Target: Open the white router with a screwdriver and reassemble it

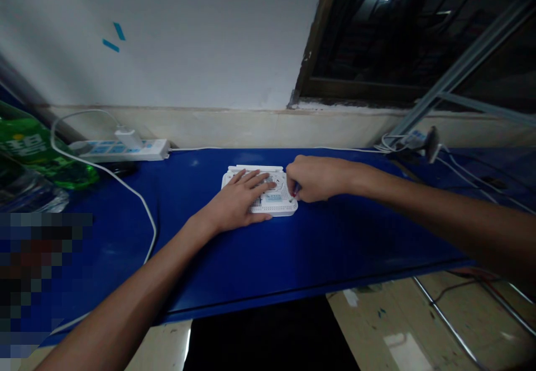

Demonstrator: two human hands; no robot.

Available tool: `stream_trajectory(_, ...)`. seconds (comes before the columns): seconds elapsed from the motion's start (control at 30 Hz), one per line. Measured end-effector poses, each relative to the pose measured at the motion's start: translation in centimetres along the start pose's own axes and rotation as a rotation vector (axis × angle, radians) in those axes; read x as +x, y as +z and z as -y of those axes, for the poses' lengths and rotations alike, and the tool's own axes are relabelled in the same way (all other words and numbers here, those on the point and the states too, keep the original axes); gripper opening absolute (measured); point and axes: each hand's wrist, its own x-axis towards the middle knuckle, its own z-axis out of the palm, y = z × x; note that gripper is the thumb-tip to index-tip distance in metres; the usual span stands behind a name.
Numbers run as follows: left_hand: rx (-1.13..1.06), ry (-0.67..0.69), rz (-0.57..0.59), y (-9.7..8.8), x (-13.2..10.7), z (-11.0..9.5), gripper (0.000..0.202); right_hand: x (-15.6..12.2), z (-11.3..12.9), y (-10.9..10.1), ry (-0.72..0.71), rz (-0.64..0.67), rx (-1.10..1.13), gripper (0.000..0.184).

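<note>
Blue tabletop [318, 259], left hand [234, 203] flat on white vented casing [278, 206], right hand [318, 178] pinching tool [296, 189] at its edge, green bottle [37, 150] far left

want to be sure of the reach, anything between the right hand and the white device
Nothing visible stands between them. The right hand is already at the white device's right edge, its fingers closed on a small blue object. The left hand lies flat over the device's left part, clear of that edge.

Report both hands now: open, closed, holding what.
Left hand: open, flat on the white plastic device.
Right hand: closed, holding a small blue tool.
</note>
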Motion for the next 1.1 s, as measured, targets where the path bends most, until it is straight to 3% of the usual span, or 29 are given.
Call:
stream_trajectory(0.1,-0.011,-0.001,0.001,-0.2,0.0,0.0,0.076,-0.3,-0.1,-0.4,0.051,0.071,0.126,0.031)
stream_trajectory(0.23,-0.034,-0.013,-0.012,-0.2,-0.1,0.2,0.083,-0.8,-0.8,-2.0,0.021,0.098,0.126,0.027)
stream_trajectory(0.4,-0.014,-0.076,-0.069,0.1,-0.2,0.2,0.1,-0.8,-2.9,-3.8,0.04,-0.09,0.045,0.024)
stream_trajectory(0.47,-0.001,-0.086,-0.07,0.1,-0.2,0.1,0.099,-0.2,-3.8,-3.7,0.046,-0.146,0.028,0.026)
stream_trajectory(0.6,0.005,-0.09,-0.058,-0.1,-0.1,0.0,0.091,1.3,-4.5,-3.2,0.009,-0.122,0.05,0.028)
stream_trajectory(0.93,-0.014,-0.077,-0.064,-0.2,-0.1,0.0,0.084,2.4,-2.8,-3.7,0.045,-0.052,-0.001,0.033)
stream_trajectory(1.1,-0.021,-0.084,-0.071,-0.6,-0.2,0.0,0.091,2.6,-3.0,-3.0,-0.158,-0.146,-0.122,0.037)
